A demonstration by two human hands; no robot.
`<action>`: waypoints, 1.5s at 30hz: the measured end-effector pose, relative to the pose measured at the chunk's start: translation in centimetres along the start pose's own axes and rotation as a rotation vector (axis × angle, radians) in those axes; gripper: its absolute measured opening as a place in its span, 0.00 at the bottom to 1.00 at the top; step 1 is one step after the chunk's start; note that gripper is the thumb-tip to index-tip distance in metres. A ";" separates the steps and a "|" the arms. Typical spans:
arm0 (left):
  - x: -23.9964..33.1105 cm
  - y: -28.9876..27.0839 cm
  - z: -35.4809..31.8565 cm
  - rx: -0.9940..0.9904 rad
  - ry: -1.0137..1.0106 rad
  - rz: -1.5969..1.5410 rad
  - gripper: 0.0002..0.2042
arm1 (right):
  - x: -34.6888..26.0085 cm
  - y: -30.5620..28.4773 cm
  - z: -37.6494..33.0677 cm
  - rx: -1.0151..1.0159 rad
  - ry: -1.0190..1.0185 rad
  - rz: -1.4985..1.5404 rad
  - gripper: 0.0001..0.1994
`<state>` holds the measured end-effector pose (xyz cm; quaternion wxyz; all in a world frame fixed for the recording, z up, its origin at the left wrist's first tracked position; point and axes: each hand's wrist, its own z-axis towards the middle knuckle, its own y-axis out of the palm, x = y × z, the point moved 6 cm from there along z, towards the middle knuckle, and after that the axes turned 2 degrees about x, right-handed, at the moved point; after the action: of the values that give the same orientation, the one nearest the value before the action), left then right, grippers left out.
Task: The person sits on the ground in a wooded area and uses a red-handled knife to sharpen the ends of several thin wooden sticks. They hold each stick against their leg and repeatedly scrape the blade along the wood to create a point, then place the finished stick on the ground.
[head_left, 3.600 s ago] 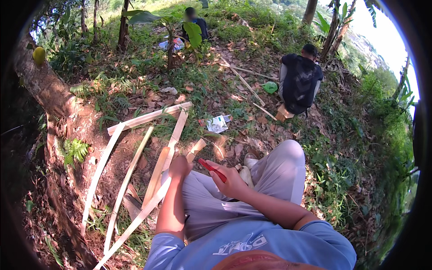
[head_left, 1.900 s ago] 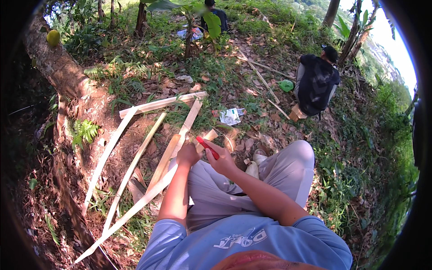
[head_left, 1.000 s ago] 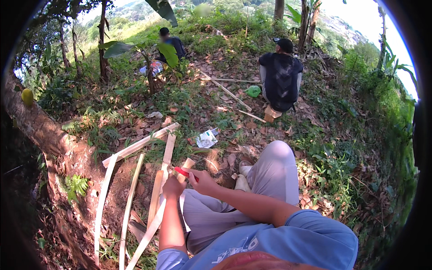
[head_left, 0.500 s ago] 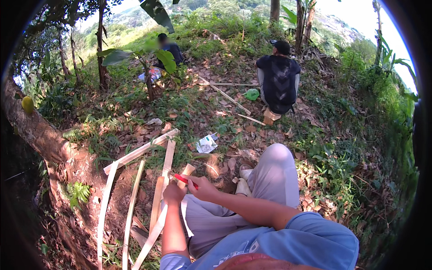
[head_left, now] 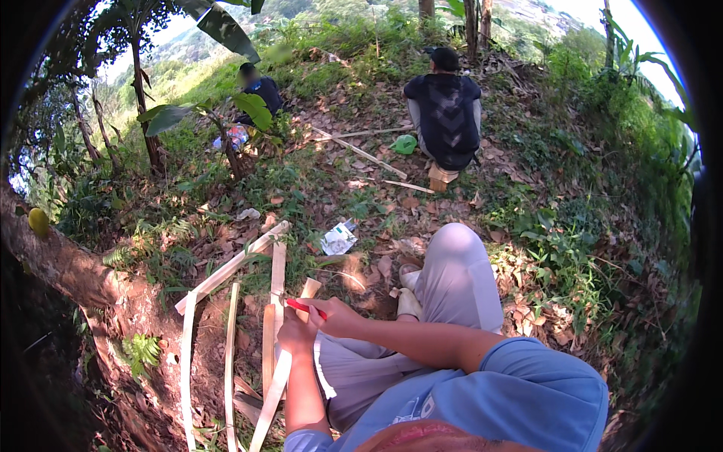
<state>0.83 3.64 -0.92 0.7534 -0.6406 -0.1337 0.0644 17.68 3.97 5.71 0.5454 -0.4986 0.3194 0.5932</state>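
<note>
My left hand [head_left: 297, 333] is closed round a pale wooden strip [head_left: 273, 399]. The strip's upper end [head_left: 310, 288] sticks out beyond the fist, and its lower length slants down beside my left forearm. Close against it, my right hand [head_left: 340, 319] grips a slim red-handled tool [head_left: 307, 306] laid across the strip. The tool's tip points left; its exact kind is too small to make out. Both hands are in front of my bent left leg in light trousers. Just left of them lie a long upright-running strip [head_left: 278, 264] and a shorter brown strip [head_left: 268, 339].
More wooden strips [head_left: 187, 369] lie on the left, with one crosswise board [head_left: 233, 267] at their far ends. A white packet [head_left: 339, 239] rests on leaf litter ahead. A tree trunk [head_left: 68, 256] leans at far left. Two people [head_left: 446, 113] sit farther off, near a green bag [head_left: 404, 144].
The view has shifted, so the background sits farther left and a little higher. Both hands keep their hold on the strip and red-handled tool, with only slight movement.
</note>
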 end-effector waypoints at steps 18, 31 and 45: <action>-1.1 1.3 0.8 -0.083 -0.116 0.056 0.22 | 1.4 0.7 0.5 -0.082 0.137 0.038 0.18; -1.5 1.9 0.5 -0.035 -0.084 0.039 0.27 | 1.6 0.9 0.1 -0.090 0.119 -0.021 0.23; -2.0 2.5 1.4 -0.111 -0.144 0.049 0.22 | 0.1 -0.6 -0.2 -0.091 0.082 0.026 0.23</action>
<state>-1.27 4.86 -3.43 0.7036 -0.6780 -0.1751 0.1210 18.30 3.98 5.67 0.5009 -0.5426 0.3208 0.5932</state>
